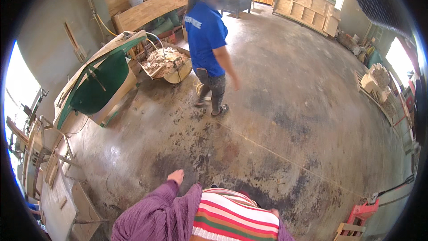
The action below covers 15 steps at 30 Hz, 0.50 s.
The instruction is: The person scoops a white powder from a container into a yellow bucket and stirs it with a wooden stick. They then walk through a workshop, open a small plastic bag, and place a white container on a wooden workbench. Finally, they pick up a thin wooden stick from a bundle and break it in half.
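Observation:
My left hand (176, 176) hangs in front of me over the stained concrete floor (249, 160), at the end of a purple sleeve. Its fingers look curled in, and nothing shows in them. Of my right hand (275, 213) only a sliver appears at the right side of my striped top; its fingers are hidden. Neither hand touches any object that I can see. Ahead, a person in a blue shirt (206, 31) walks across the floor, one arm hanging down with the hand blurred.
At the left stands a green and wooden curved structure (100, 85), with a trough of wood scraps (165, 62) behind it. A large framed wooden panel (303, 6) leans at the back right. Stacked wood (376, 82) lines the right side. A red object (362, 212) sits lower right.

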### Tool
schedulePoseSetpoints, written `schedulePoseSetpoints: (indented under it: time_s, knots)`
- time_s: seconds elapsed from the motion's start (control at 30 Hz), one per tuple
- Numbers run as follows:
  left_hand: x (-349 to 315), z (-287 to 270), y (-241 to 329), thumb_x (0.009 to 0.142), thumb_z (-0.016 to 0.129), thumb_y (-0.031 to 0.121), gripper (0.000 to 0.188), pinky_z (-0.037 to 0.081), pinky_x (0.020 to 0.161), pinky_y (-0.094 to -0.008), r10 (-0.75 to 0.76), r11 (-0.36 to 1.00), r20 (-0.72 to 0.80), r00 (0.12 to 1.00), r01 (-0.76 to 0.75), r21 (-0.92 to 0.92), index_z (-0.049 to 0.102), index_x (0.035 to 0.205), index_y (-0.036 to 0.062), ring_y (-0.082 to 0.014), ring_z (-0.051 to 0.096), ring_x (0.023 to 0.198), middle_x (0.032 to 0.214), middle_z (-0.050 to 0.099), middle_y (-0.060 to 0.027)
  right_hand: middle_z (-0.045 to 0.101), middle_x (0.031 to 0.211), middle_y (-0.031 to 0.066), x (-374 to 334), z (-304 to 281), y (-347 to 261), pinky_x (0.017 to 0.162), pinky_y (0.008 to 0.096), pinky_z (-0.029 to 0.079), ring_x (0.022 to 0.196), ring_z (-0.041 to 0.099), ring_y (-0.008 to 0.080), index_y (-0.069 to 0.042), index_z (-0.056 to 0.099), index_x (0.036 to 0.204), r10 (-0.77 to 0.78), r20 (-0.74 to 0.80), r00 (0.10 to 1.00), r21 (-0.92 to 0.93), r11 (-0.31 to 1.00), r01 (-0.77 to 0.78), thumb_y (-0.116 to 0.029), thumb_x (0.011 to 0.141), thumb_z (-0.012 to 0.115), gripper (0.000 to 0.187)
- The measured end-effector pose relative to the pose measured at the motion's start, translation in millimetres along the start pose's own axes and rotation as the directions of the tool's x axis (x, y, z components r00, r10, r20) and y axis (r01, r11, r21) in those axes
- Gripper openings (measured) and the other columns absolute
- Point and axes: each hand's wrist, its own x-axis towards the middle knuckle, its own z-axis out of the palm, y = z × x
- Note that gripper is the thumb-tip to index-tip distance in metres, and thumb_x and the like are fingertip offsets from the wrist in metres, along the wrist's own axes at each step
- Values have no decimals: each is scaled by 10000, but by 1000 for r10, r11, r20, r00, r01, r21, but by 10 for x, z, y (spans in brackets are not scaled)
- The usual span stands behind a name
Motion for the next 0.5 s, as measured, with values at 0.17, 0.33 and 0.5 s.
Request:
schedulePoseSetpoints:
  time_s: [0.17, 0.33, 0.5]
  knots:
    - [2156, -786, 1062, 893, 422, 348, 275, 455, 684, -492, 226, 932, 46, 973, -229, 281, 542, 881, 100, -362, 613, 788, 790, 633, -164, 654, 731, 151, 780, 167, -491, 634, 420, 493, 684, 642, 277, -52, 659, 712, 557, 225, 799, -14, 822, -569, -289, 758, 569, 257]
    - [3743, -991, 2104, 889, 431, 375, 297, 464, 684, -470, 268, 931, 54, 962, -273, 244, 566, 896, 111, -342, 625, 796, 810, 650, -146, 657, 729, 149, 2611, -635, -859, 628, 414, 495, 677, 643, 273, -46, 663, 711, 494, 216, 842, -81, 869, -489, -280, 760, 557, 262]
    - [4726, -1154, 2505, 884, 425, 434, 350, 471, 692, -458, 177, 962, 135, 975, -200, 186, 602, 927, 135, -331, 624, 820, 816, 650, -151, 660, 728, 148, 4646, -2043, -971, 623, 408, 497, 671, 645, 270, -39, 666, 709, 160, 184, 970, -468, 882, -57, -272, 763, 546, 268]
